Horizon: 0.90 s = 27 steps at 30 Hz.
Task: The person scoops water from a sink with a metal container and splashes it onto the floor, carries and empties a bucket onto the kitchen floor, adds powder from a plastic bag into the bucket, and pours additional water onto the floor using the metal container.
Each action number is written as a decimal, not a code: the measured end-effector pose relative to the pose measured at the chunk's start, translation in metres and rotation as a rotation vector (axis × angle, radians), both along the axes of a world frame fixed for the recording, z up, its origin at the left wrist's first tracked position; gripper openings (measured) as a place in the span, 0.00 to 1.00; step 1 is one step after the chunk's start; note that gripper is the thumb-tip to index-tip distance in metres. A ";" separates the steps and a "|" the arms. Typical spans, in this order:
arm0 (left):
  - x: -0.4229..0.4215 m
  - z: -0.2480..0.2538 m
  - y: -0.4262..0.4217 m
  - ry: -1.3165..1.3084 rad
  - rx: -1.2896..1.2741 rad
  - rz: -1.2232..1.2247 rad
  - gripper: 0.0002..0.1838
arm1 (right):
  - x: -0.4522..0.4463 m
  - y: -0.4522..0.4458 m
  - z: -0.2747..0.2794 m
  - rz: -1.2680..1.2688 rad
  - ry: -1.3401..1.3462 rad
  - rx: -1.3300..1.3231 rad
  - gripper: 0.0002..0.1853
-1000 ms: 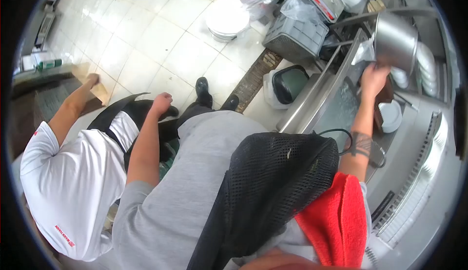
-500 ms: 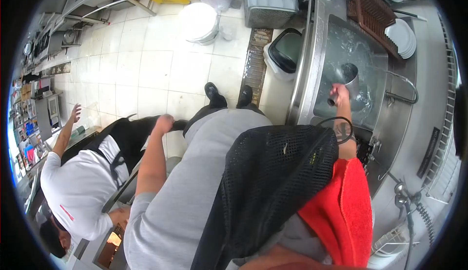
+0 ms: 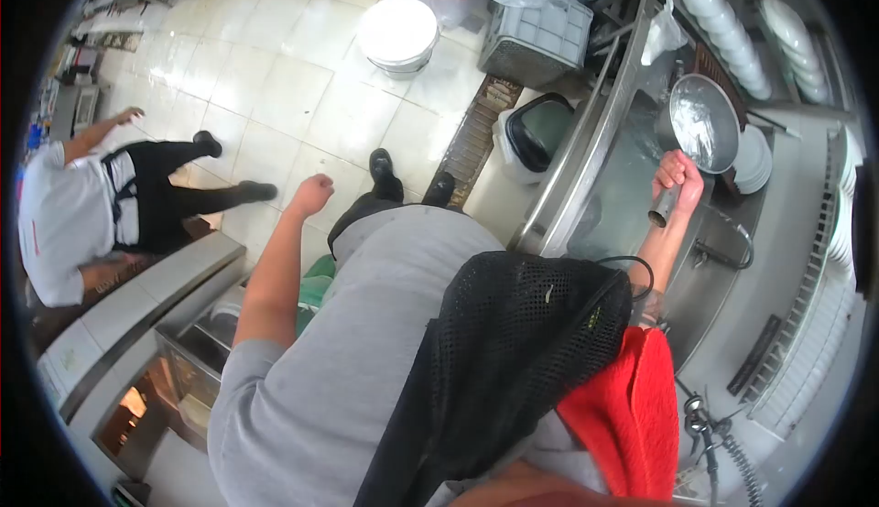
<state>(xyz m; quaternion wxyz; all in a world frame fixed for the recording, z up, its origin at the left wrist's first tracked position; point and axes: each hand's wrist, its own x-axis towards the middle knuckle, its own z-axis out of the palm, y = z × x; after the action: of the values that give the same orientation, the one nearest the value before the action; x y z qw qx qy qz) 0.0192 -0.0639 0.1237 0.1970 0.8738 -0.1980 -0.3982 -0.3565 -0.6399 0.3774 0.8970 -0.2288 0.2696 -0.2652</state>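
- Pan point(image 3: 703, 122) lies just beyond my right grip point(image 3: 679, 177), ahead and slightly to the right, held over the wall side of the sink point(image 3: 586, 163), its hollow facing up towards me.
- My right grip is closed around its tubular handle point(image 3: 660, 208). The handle's long axis runs from its open butt, poking out on my side of the fist, forward and a little right to the bowl.
- My right arm is much the nearer; my left grip point(image 3: 314, 193) is well apart, out over the floor point(image 3: 357, 104), fingers curled with nothing seen in them. I cannot tell how tightly they close.
- Beyond the pan, a brown rack point(image 3: 710, 58) partly shows past its rim, and a stack of white plates point(image 3: 754, 161) stands close on the wall side. I cannot tell whether the pan touches either.
- Back towards me from the pan, the faucet point(image 3: 723, 252) juts beside my forearm.
- A white bag point(image 3: 663, 36) hangs near the sink's far end, with stacked white bowls point(image 3: 728, 35) past the rack.
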 end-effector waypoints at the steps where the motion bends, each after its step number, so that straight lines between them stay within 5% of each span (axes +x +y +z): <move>1: -0.008 -0.018 0.020 0.009 0.033 0.013 0.17 | 0.014 -0.001 0.019 0.045 0.070 -0.041 0.10; 8: -0.066 -0.065 0.137 0.106 0.194 0.304 0.16 | 0.169 -0.018 0.096 0.332 0.301 -0.224 0.12; 17: -0.120 -0.057 0.170 0.158 0.077 0.615 0.15 | 0.320 -0.019 0.061 0.371 0.721 -0.712 0.06; 25: -0.087 -0.068 0.191 0.206 0.116 0.526 0.17 | 0.394 0.016 0.051 0.269 1.150 -1.527 0.16; 27: -0.059 -0.068 0.191 0.167 0.176 0.492 0.17 | 0.400 0.014 0.048 -0.070 1.229 -2.228 0.19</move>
<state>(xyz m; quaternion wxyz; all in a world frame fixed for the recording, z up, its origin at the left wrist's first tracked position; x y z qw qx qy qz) -0.0401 0.1267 0.0557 0.2268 0.8735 0.0725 -0.4247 0.0438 -0.6264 0.4252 -0.0594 -0.9331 0.2772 -0.2214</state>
